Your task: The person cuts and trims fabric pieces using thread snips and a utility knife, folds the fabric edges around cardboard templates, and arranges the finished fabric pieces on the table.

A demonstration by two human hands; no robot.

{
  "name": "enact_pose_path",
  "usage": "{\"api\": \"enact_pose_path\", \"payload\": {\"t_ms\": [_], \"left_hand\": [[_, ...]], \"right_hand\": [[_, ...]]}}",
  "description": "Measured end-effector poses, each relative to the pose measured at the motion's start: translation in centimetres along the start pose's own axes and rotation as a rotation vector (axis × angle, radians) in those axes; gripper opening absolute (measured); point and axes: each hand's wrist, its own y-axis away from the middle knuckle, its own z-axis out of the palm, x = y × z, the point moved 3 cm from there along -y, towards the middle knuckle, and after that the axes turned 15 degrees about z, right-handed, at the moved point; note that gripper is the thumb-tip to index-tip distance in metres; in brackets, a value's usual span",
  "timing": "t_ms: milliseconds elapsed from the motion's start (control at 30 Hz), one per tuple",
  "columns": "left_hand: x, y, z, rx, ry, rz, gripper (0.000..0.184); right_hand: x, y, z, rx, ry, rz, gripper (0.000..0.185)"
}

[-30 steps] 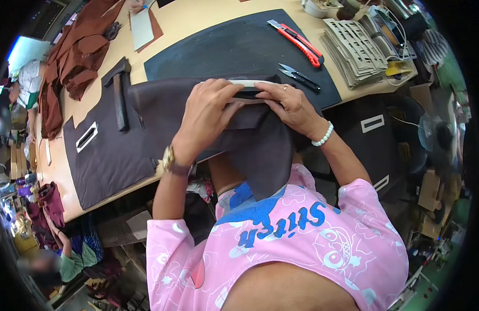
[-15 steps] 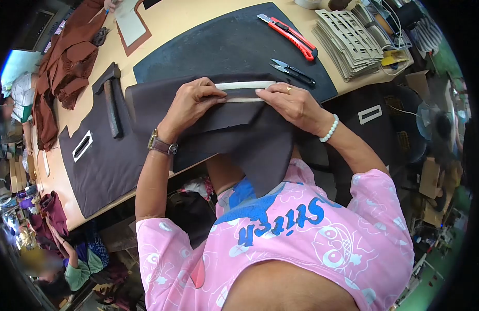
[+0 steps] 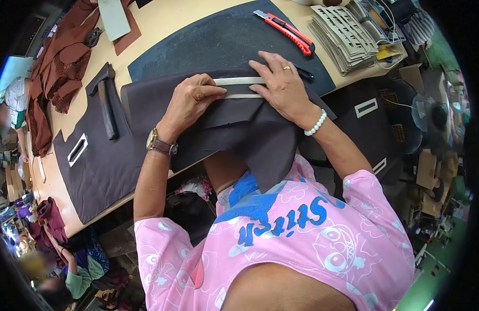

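A dark brown sheet of leather or cloth (image 3: 218,119) lies under both hands, partly hanging over the table edge. Two pale strips (image 3: 238,81) border a long narrow slot in it. At the slot's left end my left hand (image 3: 191,101) is closed, its thumb and forefinger pinching the dark sheet. My right hand (image 3: 283,88) rests at the right end with fingers spread, the thumb against the lower strip. Just beyond it, thread snips (image 3: 304,74) are mostly hidden.
A red utility knife (image 3: 286,32) lies on the dark cutting mat (image 3: 192,49). To the left are a hammer (image 3: 107,109) and another dark piece with a white-framed slot (image 3: 77,150). Stacked cards (image 3: 343,41) stand at the back right. Another person (image 3: 84,274) sits at lower left.
My right hand has loosened its pinch, spread its fingers and shifted up and left over the snips. My left hand keeps its pinch. The view has moved slightly.
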Motion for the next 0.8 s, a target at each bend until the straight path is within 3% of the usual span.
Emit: {"api": "enact_pose_path", "payload": {"t_ms": [100,233,367,667,800], "left_hand": [[0.2,-0.2,-0.2,-0.023,0.006,-0.001,0.015],[-0.4,-0.4,-1.3,-0.165,0.045,-0.054,0.014],[-0.8,0.5,-2.3,-0.189,0.03,-0.116,0.011],[-0.8,1.2,-2.5,-0.132,-0.002,-0.121,0.016],[-1.7,2.4,-3.6,-0.139,0.069,-0.246,0.02]], "right_hand": [[-1.7,-0.7,2.0,-0.014,0.15,-0.024,0.051],[-3.6,-1.6,4.2,-0.079,0.078,-0.046,0.054],[-2.0,-0.8,2.4,-0.095,0.142,0.029,0.058],[-5.8,-2.1,5.1,-0.121,0.127,-0.017,0.058],[-5.0,-2.1,4.3,-0.156,0.073,0.037,0.06]]}}
